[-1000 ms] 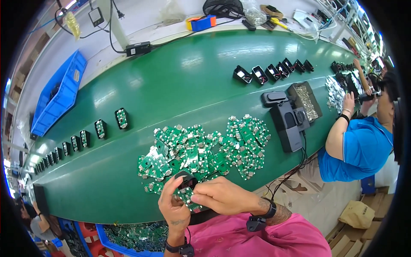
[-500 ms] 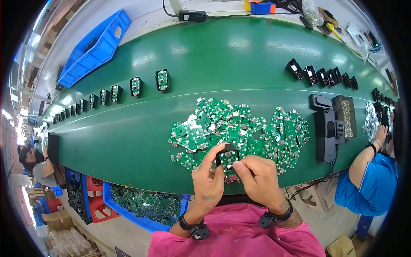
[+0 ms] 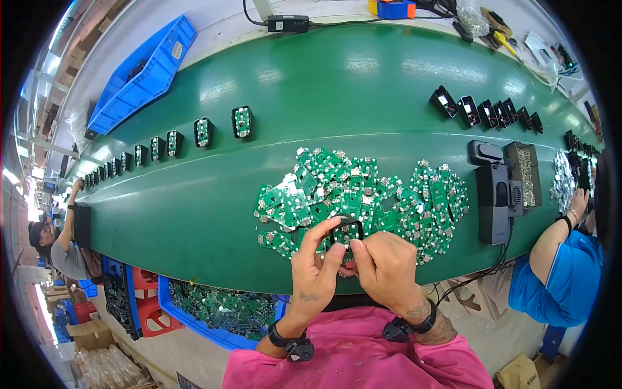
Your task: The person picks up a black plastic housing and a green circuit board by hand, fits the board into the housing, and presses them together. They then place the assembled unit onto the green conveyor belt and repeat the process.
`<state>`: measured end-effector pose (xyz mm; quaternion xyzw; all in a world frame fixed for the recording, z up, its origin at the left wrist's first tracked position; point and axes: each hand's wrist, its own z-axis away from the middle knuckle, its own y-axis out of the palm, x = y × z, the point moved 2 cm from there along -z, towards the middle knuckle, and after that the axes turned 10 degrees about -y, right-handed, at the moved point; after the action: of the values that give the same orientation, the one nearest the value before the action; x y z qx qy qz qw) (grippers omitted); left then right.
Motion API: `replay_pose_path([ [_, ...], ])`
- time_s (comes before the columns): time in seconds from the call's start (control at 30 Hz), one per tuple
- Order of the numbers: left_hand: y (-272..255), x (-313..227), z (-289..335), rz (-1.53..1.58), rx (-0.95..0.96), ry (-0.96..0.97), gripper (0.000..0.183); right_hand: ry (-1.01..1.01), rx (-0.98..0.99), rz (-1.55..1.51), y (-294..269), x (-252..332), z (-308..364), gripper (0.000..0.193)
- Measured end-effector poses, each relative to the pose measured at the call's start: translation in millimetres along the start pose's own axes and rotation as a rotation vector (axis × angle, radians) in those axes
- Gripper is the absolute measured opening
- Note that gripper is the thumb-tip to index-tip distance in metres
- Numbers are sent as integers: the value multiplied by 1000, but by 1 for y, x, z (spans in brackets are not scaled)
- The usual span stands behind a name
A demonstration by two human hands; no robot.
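Green belt material covers the long bench (image 3: 194, 207), which curves through the whole view and carries everything. On it, just beyond the hands, lies a wide heap of green circuit boards (image 3: 389, 194), loose and overlapping. To the person's right stands a black device with a cable (image 3: 495, 201), and further along the far edge sits a row of black housings (image 3: 486, 111); on the left a second row of black housings with boards inside (image 3: 194, 133) runs away toward a co-worker. A blue tray (image 3: 139, 71) lies beyond the belt, and a blue bin of more boards (image 3: 220, 311) is under the near edge. Both hands are closed on a small black housing (image 3: 346, 232), held just above the near side of the heap: the left hand (image 3: 315, 275) pinches its left side and the right hand (image 3: 387, 264) its right side. Whether a board is already inside it I cannot tell. I judge the step asks for a firm hold by the rim only, with the part kept level and square, so that nothing bends. Another person in blue works at the right end.
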<state>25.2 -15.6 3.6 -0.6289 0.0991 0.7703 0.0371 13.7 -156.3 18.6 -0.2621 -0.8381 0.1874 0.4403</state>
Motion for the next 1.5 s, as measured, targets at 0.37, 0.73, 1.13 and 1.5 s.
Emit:
replay_pose_path([
  [0.37,5,3,-3,-91,-112,42,31,206,97,-330,2,-3,-3,41],
  [0.73,0,-7,-13,-8,-12,-86,30,342,113,-371,10,-4,-11,33],
  [1.13,-1,7,-12,-31,-126,131,25,220,-21,-392,24,-8,-8,30],
  [1.5,-20,14,-17,-267,-241,421,30,-5,-20,-341,35,-5,-22,31],
])
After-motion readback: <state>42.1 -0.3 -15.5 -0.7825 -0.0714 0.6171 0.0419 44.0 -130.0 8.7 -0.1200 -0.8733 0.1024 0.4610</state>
